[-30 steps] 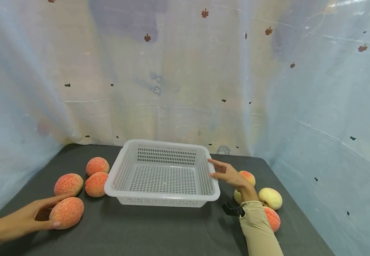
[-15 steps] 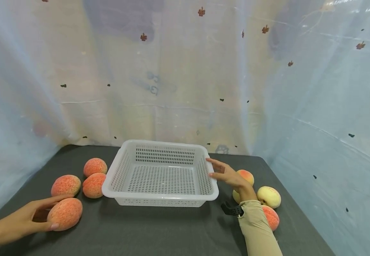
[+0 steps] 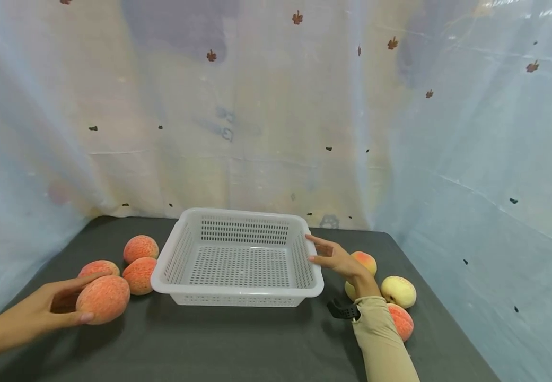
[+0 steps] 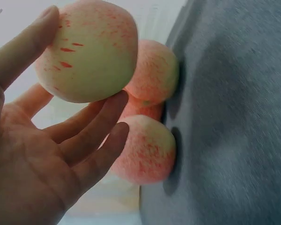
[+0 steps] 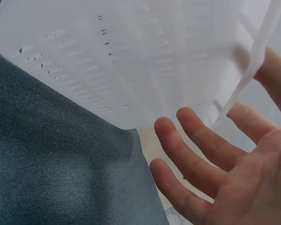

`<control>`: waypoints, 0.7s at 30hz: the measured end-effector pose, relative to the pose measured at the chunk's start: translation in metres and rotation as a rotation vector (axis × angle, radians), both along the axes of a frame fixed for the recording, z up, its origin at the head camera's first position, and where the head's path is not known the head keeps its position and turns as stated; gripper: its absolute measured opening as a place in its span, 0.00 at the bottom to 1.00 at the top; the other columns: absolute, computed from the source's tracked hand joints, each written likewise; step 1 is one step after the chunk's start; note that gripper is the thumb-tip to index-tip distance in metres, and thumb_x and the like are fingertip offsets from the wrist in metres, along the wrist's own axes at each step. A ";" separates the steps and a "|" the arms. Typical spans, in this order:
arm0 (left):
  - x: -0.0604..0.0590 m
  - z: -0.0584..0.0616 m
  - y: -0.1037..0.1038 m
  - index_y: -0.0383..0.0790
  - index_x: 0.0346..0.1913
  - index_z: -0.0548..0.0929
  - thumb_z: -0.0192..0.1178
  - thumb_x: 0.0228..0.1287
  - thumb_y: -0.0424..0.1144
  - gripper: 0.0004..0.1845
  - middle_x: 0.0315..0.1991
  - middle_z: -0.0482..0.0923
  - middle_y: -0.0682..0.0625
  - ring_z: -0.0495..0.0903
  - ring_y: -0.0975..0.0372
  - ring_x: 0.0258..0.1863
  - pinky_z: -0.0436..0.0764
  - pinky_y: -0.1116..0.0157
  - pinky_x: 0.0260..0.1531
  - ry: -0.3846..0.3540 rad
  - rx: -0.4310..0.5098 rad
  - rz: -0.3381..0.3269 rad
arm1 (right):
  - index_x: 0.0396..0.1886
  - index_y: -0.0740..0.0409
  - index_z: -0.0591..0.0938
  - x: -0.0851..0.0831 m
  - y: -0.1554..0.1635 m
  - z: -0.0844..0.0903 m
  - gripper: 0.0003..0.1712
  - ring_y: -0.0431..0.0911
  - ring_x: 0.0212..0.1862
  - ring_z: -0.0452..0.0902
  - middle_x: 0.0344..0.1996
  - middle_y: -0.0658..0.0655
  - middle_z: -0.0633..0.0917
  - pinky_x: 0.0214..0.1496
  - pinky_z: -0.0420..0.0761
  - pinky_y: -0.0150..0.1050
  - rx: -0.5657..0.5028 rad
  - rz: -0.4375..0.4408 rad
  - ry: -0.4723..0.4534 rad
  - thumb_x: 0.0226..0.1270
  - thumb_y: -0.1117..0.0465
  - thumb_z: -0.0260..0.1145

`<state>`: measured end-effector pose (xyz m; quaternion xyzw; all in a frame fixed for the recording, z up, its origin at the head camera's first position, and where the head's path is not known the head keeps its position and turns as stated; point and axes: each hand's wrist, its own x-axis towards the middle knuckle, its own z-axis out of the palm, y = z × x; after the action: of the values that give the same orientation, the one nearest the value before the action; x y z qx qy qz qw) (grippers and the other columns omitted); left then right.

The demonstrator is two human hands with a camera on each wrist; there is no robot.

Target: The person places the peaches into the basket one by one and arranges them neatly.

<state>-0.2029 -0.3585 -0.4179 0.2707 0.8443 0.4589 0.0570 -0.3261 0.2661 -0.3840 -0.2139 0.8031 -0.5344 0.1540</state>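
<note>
A peach (image 3: 103, 300) hangs just above the near left of the bench (image 3: 209, 345), pinched between the thumb and fingers of the left grip (image 3: 42, 307). Three reddish peaches (image 3: 139, 276) rest just beyond it, the rightmost right beside the white basket (image 3: 237, 291). The basket sits upright, mid-bench. At its right rim, the right grip (image 3: 335, 257) has its fingers spread, with thumb and forefinger at the edge. Farther right lie four yellow-to-red fruits (image 3: 398, 291), some partly hidden by the sleeved arm (image 3: 383, 339). Patterned sheeting (image 3: 266, 106) rises behind.
</note>
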 end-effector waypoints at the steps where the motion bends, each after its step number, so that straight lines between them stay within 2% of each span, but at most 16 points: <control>1: 0.001 0.003 0.003 0.42 0.80 0.56 0.52 0.75 0.26 0.35 0.63 0.76 0.73 0.80 0.76 0.56 0.85 0.68 0.42 -0.002 0.007 0.011 | 0.82 0.50 0.55 0.000 0.000 -0.001 0.44 0.58 0.68 0.75 0.74 0.68 0.68 0.69 0.73 0.59 -0.004 0.004 -0.001 0.74 0.57 0.65; 5: 0.004 0.012 0.013 0.39 0.79 0.58 0.53 0.74 0.26 0.34 0.65 0.75 0.68 0.81 0.72 0.56 0.85 0.67 0.43 0.019 0.029 0.017 | 0.82 0.49 0.55 -0.001 -0.002 -0.005 0.43 0.55 0.67 0.76 0.73 0.69 0.69 0.68 0.75 0.57 -0.013 0.011 -0.004 0.74 0.58 0.65; 8: 0.005 0.018 0.018 0.41 0.79 0.57 0.53 0.73 0.24 0.35 0.66 0.75 0.62 0.82 0.68 0.57 0.85 0.67 0.44 0.029 0.057 -0.007 | 0.82 0.49 0.55 -0.002 -0.002 -0.007 0.43 0.54 0.66 0.76 0.73 0.69 0.69 0.67 0.76 0.55 -0.014 0.020 -0.002 0.74 0.57 0.65; 12: 0.004 0.025 0.024 0.45 0.79 0.57 0.54 0.72 0.25 0.36 0.65 0.78 0.58 0.82 0.68 0.57 0.85 0.67 0.45 0.063 0.053 0.008 | 0.82 0.51 0.54 0.000 0.000 -0.006 0.44 0.56 0.66 0.76 0.73 0.71 0.68 0.66 0.78 0.54 -0.023 0.019 0.003 0.74 0.57 0.65; 16: 0.002 0.035 0.031 0.48 0.79 0.58 0.57 0.72 0.27 0.37 0.64 0.79 0.59 0.82 0.69 0.57 0.85 0.68 0.45 0.094 0.021 0.069 | 0.83 0.52 0.53 0.000 0.002 -0.005 0.45 0.55 0.65 0.77 0.73 0.72 0.68 0.65 0.78 0.52 -0.031 0.021 -0.006 0.74 0.57 0.65; 21: 0.004 0.044 0.040 0.49 0.78 0.59 0.58 0.72 0.28 0.36 0.63 0.79 0.57 0.82 0.69 0.56 0.84 0.67 0.44 0.047 0.055 0.131 | 0.83 0.51 0.53 -0.003 0.002 -0.005 0.44 0.49 0.62 0.78 0.71 0.73 0.69 0.64 0.79 0.51 -0.037 0.038 -0.013 0.75 0.58 0.64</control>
<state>-0.1991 -0.3189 -0.3735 0.2271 0.8484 0.4782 -0.0006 -0.3295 0.2682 -0.3894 -0.2281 0.7879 -0.5475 0.1655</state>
